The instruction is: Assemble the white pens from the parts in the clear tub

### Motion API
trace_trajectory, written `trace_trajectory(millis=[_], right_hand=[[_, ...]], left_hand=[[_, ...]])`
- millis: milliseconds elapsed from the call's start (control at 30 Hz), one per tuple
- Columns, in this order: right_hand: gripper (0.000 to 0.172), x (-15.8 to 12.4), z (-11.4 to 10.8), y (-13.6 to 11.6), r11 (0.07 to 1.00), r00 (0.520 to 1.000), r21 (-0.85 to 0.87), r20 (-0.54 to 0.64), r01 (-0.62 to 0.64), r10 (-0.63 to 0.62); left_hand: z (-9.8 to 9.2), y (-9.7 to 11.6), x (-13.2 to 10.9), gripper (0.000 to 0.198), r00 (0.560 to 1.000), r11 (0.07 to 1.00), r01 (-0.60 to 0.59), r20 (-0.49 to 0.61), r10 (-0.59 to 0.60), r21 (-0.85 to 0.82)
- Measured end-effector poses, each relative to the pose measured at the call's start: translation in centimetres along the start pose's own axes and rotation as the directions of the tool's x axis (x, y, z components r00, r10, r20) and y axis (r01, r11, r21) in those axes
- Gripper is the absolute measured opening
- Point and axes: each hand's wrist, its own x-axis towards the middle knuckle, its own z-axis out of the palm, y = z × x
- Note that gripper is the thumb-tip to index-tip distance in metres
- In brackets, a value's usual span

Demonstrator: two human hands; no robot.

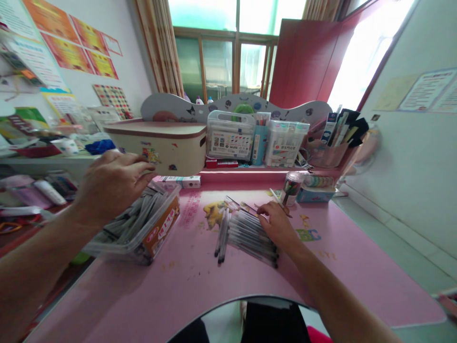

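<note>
Pens [250, 236] slant from far left to near right on the tabletop [160, 300], just left of the right hand [278, 224] — the nearer one. The left hand [114, 183] is above the tub [163, 229]; whether either grip is closed, I can't tell.

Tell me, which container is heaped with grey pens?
The open, clear box with the orange label, beneath the left hand. Its pens lie in plain sight; the beige bin is lidded, and the round jar much smaller.
</note>
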Motion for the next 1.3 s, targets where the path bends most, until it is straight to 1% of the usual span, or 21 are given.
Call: trace_trajectory(millis=[33, 67, 100, 133, 167, 200, 233, 267, 300, 333, 400, 433, 467, 533, 633, 733, 800, 933, 1100, 1300], right_hand=[[0.014, 0.0, 0.1, 0.0, 1.000, 1.000, -0.004, 0.001, 0.004, -0.004], [0.014, -0.1, 0.2, 0.1, 1.000, 1.000, -0.005, -0.004, 0.007, -0.007], [0.014, -0.1, 0.3, 0.1, 1.000, 1.000, -0.002, -0.014, 0.009, -0.010], [0.014, -0.1, 0.5, 0.2, 1.000, 1.000, 0.003, -0.026, 0.013, -0.013], [0.014, -0.1, 0.6, 0.2, 1.000, 0.999, 0.009, -0.037, 0.017, -0.017], [0.014, -0.2, 0.7, 0.3, 1.000, 0.999, 0.015, -0.047, 0.019, -0.018], [0.014, -0.2, 0.8, 0.3, 1.000, 0.998, 0.020, -0.053, 0.018, -0.017], [0.015, -0.2, 0.8, 0.3, 1.000, 0.998, 0.026, -0.058, 0.014, -0.012], [0.015, -0.2, 0.8, 0.3, 0.999, 0.998, 0.033, -0.064, 0.007, -0.005], [0.016, -0.2, 0.8, 0.3, 0.999, 0.998, 0.039, -0.068, -0.002, 0.004], [0.017, -0.2, 0.7, 0.2, 0.999, 0.997, 0.050, -0.070, -0.014, 0.018], [0.017, -0.2, 0.6, 0.1, 0.998, 0.997, 0.053, -0.071, -0.018, 0.022], [0.018, -0.2, 0.6, 0.1, 0.998, 0.997, 0.054, -0.072, -0.020, 0.024], [0.018, -0.3, 0.5, -0.1, 0.998, 0.997, 0.055, -0.080, -0.015, 0.020], [0.019, -0.3, 0.5, -0.3, 0.998, 0.995, 0.058, -0.103, 0.011, -0.005], [0.018, -0.4, 0.4, -0.5, 0.998, 0.994, 0.058, -0.108, 0.034, -0.028], [0.018, -0.4, 0.4, -0.7, 0.998, 0.995, 0.057, -0.100, 0.036, -0.030], [0.017, -0.5, 0.3, -1.1, 0.998, 0.996, 0.046, -0.081, 0.030, -0.026], [0.017, -0.6, 0.3, -1.3, 0.999, 0.995, 0.028, -0.093, 0.037, -0.034], [0.016, -0.6, 0.3, -1.4, 0.998, 0.995, 0.030, -0.094, 0.047, -0.044]], left_hand=[[-0.7, 1.5, -1.0, 0.041, 0.996, 0.999, 0.016, -0.089, -0.019, -0.032], [-1.2, 3.3, -2.0, 0.038, 0.991, 0.996, 0.006, -0.132, -0.018, -0.092], [-1.3, 5.2, -2.9, 0.035, 0.992, 0.985, -0.014, -0.124, -0.007, -0.172], [-1.2, 7.1, -3.7, 0.031, 0.997, 0.960, -0.061, -0.064, 0.045, -0.273], [-0.6, 8.9, -4.3, 0.028, 0.995, 0.922, -0.063, 0.053, 0.090, -0.381], [0.3, 10.6, -4.7, 0.027, 0.972, 0.887, -0.032, 0.192, 0.135, -0.461], [1.4, 12.0, -5.0, 0.025, 0.935, 0.864, 0.019, 0.316, 0.164, -0.504], [2.7, 13.1, -5.1, 0.021, 0.893, 0.862, 0.080, 0.420, 0.161, -0.501], [4.1, 13.9, -5.1, 0.018, 0.846, 0.873, 0.129, 0.511, 0.151, -0.470], [5.5, 14.4, -5.0, 0.016, 0.810, 0.880, 0.169, 0.571, 0.131, -0.443], [7.8, 14.7, -4.8, 0.011, 0.754, 0.876, 0.246, 0.649, 0.097, -0.416], [8.8, 14.6, -4.7, 0.011, 0.741, 0.865, 0.277, 0.666, 0.084, -0.418], [9.5, 14.5, -4.6, 0.012, 0.735, 0.856, 0.301, 0.674, 0.072, -0.420], [10.4, 14.0, -4.5, 0.015, 0.737, 0.845, 0.329, 0.674, 0.049, -0.422], [11.1, 13.6, -4.5, 0.018, 0.735, 0.838, 0.354, 0.678, 0.025, -0.415], [11.5, 13.4, -4.5, 0.025, 0.726, 0.830, 0.389, 0.687, -0.010, -0.399], [11.6, 13.6, -4.5, 0.027, 0.734, 0.838, 0.397, 0.677, -0.044, -0.376], [11.7, 14.1, -4.4, 0.017, 0.750, 0.886, 0.342, 0.660, -0.057, -0.313], [11.0, 14.7, -3.8, 0.014, 0.733, 0.919, 0.293, 0.679, -0.038, -0.265], [9.8, 14.7, -3.2, 0.015, 0.706, 0.951, 0.244, 0.707, -0.039, -0.191]])
